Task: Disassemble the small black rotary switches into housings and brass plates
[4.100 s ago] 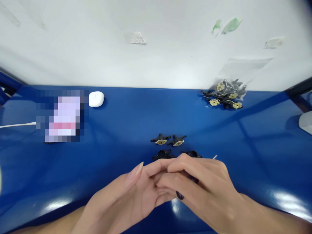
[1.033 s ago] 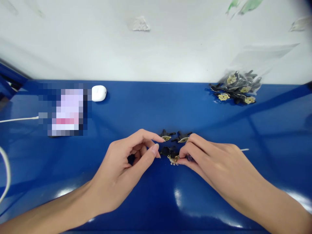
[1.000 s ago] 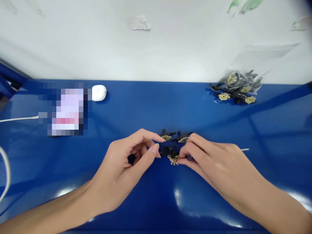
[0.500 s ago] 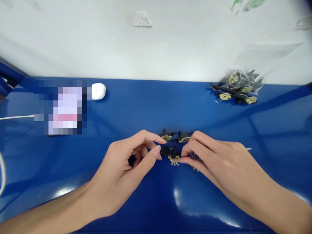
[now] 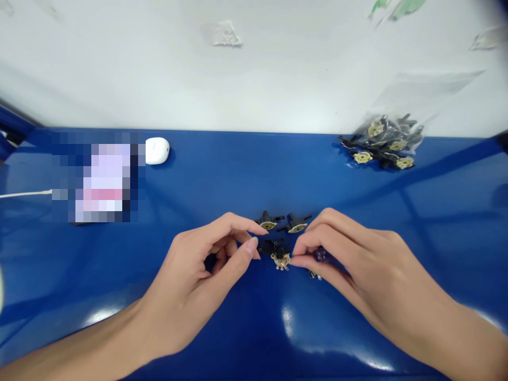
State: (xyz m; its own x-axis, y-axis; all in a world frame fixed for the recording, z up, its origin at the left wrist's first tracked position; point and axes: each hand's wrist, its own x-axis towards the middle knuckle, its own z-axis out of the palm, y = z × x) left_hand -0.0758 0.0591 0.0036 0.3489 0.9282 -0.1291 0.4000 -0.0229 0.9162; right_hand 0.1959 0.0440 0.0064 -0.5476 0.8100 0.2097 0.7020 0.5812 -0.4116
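Note:
Two black plastic parts with brass discs [image 5: 269, 222] lie side by side on the blue table, just above my hands. Below them sits a darker black part [image 5: 268, 246], with a brass-backed part [image 5: 281, 259] beside it. My right hand [image 5: 349, 264] has its fingertips against that brass-backed part, and a small brass bit [image 5: 315, 275] peeks out under the palm side. Whether this hand grips anything is hidden. My left hand [image 5: 198, 267] is curled, its fingertips just left of the black part, holding nothing visible.
A clear plastic bag with a heap of similar parts [image 5: 377, 143] lies at the back right against the white wall [image 5: 254, 69]. A white oval object [image 5: 156, 151], a pixelated object [image 5: 105, 180] and a white cable [image 5: 24, 194] lie at the left.
Since the clasped-hands frame, my hands have moved apart to either side of the parts. In the last half second my right hand shifted slightly, and the brass-backed part has stayed put.

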